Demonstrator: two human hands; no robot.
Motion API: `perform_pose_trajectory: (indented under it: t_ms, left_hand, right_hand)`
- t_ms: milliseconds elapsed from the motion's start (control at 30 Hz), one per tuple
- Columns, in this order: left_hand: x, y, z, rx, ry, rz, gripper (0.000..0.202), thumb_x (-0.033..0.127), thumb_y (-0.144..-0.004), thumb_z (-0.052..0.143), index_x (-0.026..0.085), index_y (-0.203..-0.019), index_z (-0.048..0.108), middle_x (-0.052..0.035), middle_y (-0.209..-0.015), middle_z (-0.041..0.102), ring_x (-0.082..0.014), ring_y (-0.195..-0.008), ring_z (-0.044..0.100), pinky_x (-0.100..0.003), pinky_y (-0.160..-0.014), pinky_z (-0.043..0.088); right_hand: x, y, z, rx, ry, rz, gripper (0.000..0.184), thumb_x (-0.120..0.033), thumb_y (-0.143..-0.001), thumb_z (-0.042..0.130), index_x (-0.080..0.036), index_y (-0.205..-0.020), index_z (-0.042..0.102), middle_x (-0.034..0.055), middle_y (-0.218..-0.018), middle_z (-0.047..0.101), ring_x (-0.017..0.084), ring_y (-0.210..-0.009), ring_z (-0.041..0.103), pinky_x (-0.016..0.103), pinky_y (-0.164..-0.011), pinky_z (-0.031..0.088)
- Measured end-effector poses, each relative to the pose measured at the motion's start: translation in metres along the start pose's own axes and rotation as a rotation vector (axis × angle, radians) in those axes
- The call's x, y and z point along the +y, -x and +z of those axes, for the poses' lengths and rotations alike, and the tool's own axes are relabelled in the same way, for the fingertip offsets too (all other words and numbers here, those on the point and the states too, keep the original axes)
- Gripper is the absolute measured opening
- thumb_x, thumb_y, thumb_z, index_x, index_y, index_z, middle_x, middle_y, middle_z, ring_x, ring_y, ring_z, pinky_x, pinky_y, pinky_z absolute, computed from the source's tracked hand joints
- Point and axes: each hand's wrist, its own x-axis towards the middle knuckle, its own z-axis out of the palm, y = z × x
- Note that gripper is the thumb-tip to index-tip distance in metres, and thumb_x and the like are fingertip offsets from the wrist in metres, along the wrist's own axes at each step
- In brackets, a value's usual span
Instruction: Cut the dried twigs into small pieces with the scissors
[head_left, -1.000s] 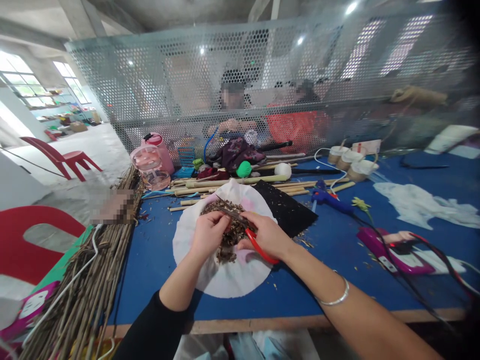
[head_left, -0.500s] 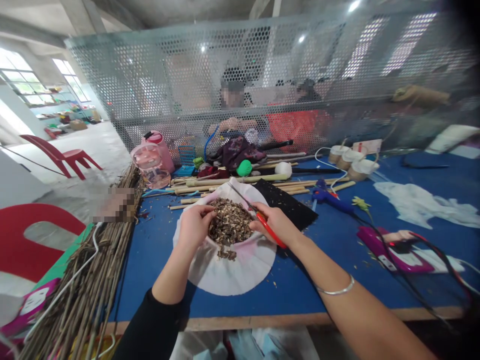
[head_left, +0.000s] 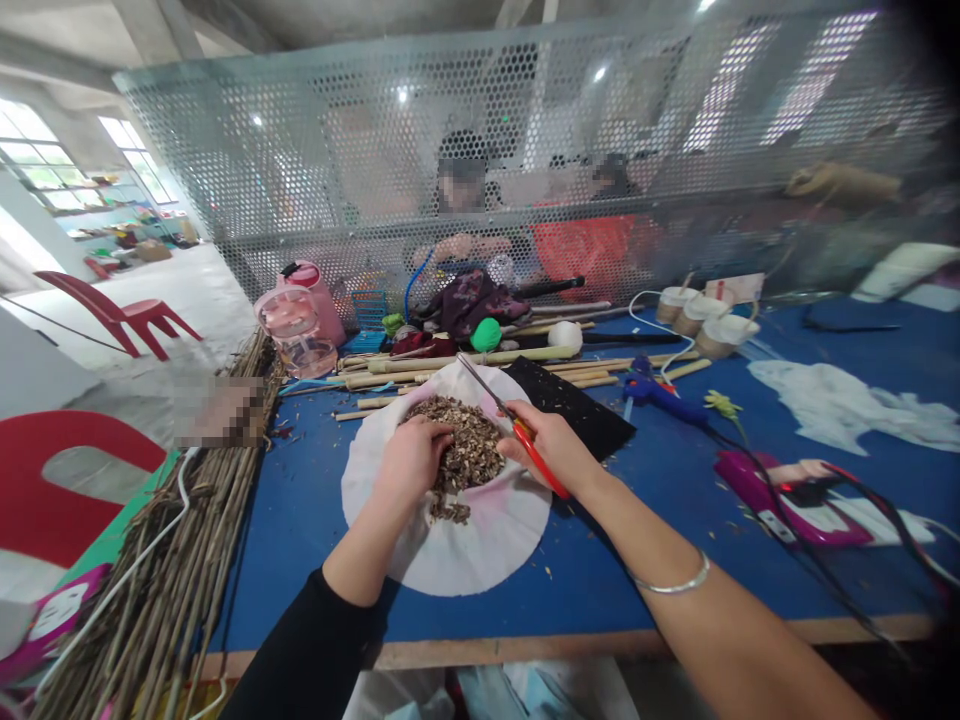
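Note:
A round white cloth [head_left: 480, 545] lies on the blue table [head_left: 645, 560] in front of me, with a heap of brown dried chips [head_left: 469, 445] on it. My left hand [head_left: 409, 462] reaches into the left side of the heap, its fingers curled into the chips. My right hand [head_left: 551, 447] rests at the right edge of the heap, closed on red-handled scissors [head_left: 517, 425] whose blades point up and away to the left.
A bundle of thin dry sticks [head_left: 161, 590] lies along the table's left edge. Bamboo rods [head_left: 465, 365], a black sheet [head_left: 574, 405], a blue glue gun [head_left: 660, 395], a pink tool with cables [head_left: 780, 495] and paper cups [head_left: 705, 320] surround the cloth. People sit behind a perforated metal screen [head_left: 525, 150].
A second ago both hands met over the heap with the scissors low. They then drew apart, the scissors lifting right. Now my left hand has dipped back into the chips.

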Motion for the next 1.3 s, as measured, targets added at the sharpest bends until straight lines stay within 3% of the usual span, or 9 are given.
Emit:
perform_pose_trajectory:
  t_ms: [300,367,467,567,633,733,967,1167,1300]
  left_hand:
    - [0.015,0.002,-0.016,0.179,0.202,-0.235,0.012,0.024,-0.072,0.064,0.019,-0.077,0.073,-0.0039,-0.077,0.063,-0.0156,-0.076,0.057,-0.029,-0.074,0.044]
    - [0.016,0.002,-0.016,0.179,0.381,-0.351,0.015,0.027,-0.073,0.063,0.017,-0.08,0.072,-0.0034,-0.074,0.064,-0.0142,-0.071,0.057,-0.028,-0.071,0.046]
    - [0.018,0.0,-0.013,0.136,0.852,-0.558,0.022,0.031,-0.075,0.062,0.014,-0.087,0.068,-0.0014,-0.068,0.062,-0.0083,-0.058,0.054,-0.023,-0.061,0.048]
    - [0.023,-0.002,-0.012,0.124,1.261,-0.673,0.016,0.024,-0.074,0.065,0.012,-0.085,0.065,-0.0003,-0.07,0.06,-0.003,-0.054,0.052,-0.016,-0.058,0.049]
    - [0.027,-0.003,-0.012,0.13,1.369,-0.704,0.009,0.019,-0.074,0.065,0.012,-0.08,0.063,-0.0007,-0.071,0.059,-0.002,-0.053,0.053,-0.013,-0.057,0.05]
    - [0.032,0.0,-0.011,0.093,1.409,-0.71,0.003,0.016,-0.077,0.06,0.014,-0.079,0.062,-0.0003,-0.072,0.059,-0.0015,-0.053,0.053,-0.011,-0.056,0.05]
    - [0.039,0.006,-0.008,-0.003,1.311,-0.699,0.012,0.016,-0.082,0.05,0.017,-0.076,0.061,-0.0016,-0.073,0.062,-0.0045,-0.054,0.057,-0.015,-0.057,0.051]
    - [0.041,0.007,-0.01,-0.011,1.332,-0.619,0.011,0.013,-0.08,0.052,0.017,-0.08,0.062,-0.0026,-0.079,0.065,-0.0054,-0.057,0.058,-0.019,-0.063,0.052]
    - [0.045,0.007,-0.009,0.038,1.368,-0.634,0.005,0.017,-0.077,0.056,0.017,-0.078,0.062,-0.0011,-0.076,0.064,-0.0042,-0.055,0.056,-0.016,-0.061,0.051]
  right_hand:
    - [-0.006,0.002,0.003,-0.038,0.005,-0.006,0.055,-0.055,-0.077,0.053,-0.014,-0.114,0.052,0.0019,-0.063,0.06,0.016,-0.058,0.054,0.023,-0.052,0.036]
    - [-0.008,0.002,0.004,-0.039,0.011,-0.002,0.054,-0.055,-0.076,0.054,-0.015,-0.113,0.052,0.0017,-0.063,0.061,0.016,-0.058,0.055,0.023,-0.052,0.036]
    - [-0.013,0.003,0.005,-0.06,0.018,0.006,0.054,-0.056,-0.074,0.056,-0.018,-0.111,0.052,0.0015,-0.067,0.062,0.017,-0.061,0.057,0.023,-0.054,0.037]
    - [-0.019,0.004,0.006,-0.062,0.018,-0.029,0.056,-0.056,-0.071,0.059,-0.019,-0.112,0.051,0.0055,-0.085,0.064,0.02,-0.074,0.06,0.026,-0.062,0.042]
    - [-0.021,0.005,0.009,-0.042,0.021,-0.075,0.06,-0.057,-0.069,0.062,-0.018,-0.114,0.05,0.0098,-0.1,0.061,0.022,-0.087,0.058,0.03,-0.071,0.044]
    - [-0.022,0.005,0.014,-0.027,0.037,-0.133,0.067,-0.057,-0.065,0.065,-0.016,-0.114,0.049,0.0128,-0.105,0.057,0.026,-0.094,0.055,0.036,-0.08,0.044]
    - [-0.026,0.004,0.017,0.015,0.083,-0.204,0.068,-0.059,-0.063,0.066,-0.015,-0.112,0.05,0.0125,-0.097,0.054,0.027,-0.09,0.052,0.041,-0.081,0.042]
    - [-0.028,0.004,0.015,0.012,0.091,-0.203,0.065,-0.06,-0.064,0.064,-0.015,-0.111,0.051,0.0119,-0.097,0.053,0.026,-0.089,0.051,0.039,-0.079,0.043]
    - [-0.028,0.005,0.015,0.013,0.104,-0.2,0.067,-0.061,-0.064,0.063,-0.014,-0.111,0.051,0.0114,-0.094,0.053,0.026,-0.087,0.051,0.039,-0.077,0.043]
